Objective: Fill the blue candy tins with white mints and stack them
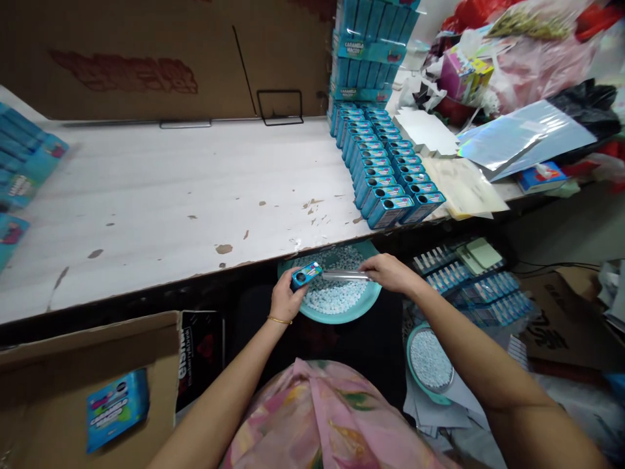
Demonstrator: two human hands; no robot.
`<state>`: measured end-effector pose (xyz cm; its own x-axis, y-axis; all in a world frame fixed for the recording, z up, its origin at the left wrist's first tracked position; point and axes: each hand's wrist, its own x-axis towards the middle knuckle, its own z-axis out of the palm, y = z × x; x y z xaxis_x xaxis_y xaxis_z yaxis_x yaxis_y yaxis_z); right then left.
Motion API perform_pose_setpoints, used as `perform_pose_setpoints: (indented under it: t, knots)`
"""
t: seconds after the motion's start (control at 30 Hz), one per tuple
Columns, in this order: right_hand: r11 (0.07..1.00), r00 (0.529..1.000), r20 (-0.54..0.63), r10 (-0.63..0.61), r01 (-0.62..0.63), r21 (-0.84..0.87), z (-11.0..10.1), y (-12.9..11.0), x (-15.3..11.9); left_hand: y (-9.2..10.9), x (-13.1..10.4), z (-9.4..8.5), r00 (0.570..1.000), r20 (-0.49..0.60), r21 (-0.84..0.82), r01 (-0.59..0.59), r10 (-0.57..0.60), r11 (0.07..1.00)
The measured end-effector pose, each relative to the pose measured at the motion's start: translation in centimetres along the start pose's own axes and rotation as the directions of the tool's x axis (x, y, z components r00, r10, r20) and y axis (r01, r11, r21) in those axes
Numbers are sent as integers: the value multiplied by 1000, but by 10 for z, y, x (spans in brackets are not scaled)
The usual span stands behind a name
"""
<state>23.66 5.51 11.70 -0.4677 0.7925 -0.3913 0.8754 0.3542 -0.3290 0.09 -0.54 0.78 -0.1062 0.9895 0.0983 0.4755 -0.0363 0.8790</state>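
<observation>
1. Blue candy tin (307,275) sits in the left hand (287,296), whose thumb and fingers are wrapped around its sides; it lies between 1 and 2 o'clock from that hand and at 9 o'clock from the right hand (388,272).
2. The right hand grips the outer end of a shiny narrow scoop (344,276), its tip just beside the tin; I cannot tell whether the 2 touch.
3. Both are held above the teal basin (336,320) of pale pellets (332,299), probably so that strays drop back in.
4. Upright tins (385,172) stand in 2 close rows on the table (195,189), at 1 o'clock from the basin, likely packed to save room.
5. A smaller bowl (430,395) of similar pellets rests at 4 o'clock.
</observation>
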Motion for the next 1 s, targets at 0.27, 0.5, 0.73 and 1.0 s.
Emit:
perform_pose_setpoints:
  t: [0.27,0.5,0.73,1.0]
  knots:
    - [976,978,84,190,-178,-129,114,7,57,4,0,-13,998,-15,-18,61,-61,998]
    - [999,977,208,43,-44,1,139,9,57,4,2,-13,997,-14,-32,79,-79,996]
    - [940,980,196,20,-85,329,111,34,42,0,4,-13,996,-33,-45,78,-80,996]
    - [709,992,127,15,-100,698,40,24,13,4,5,-5,999,-32,-14,43,-43,999]
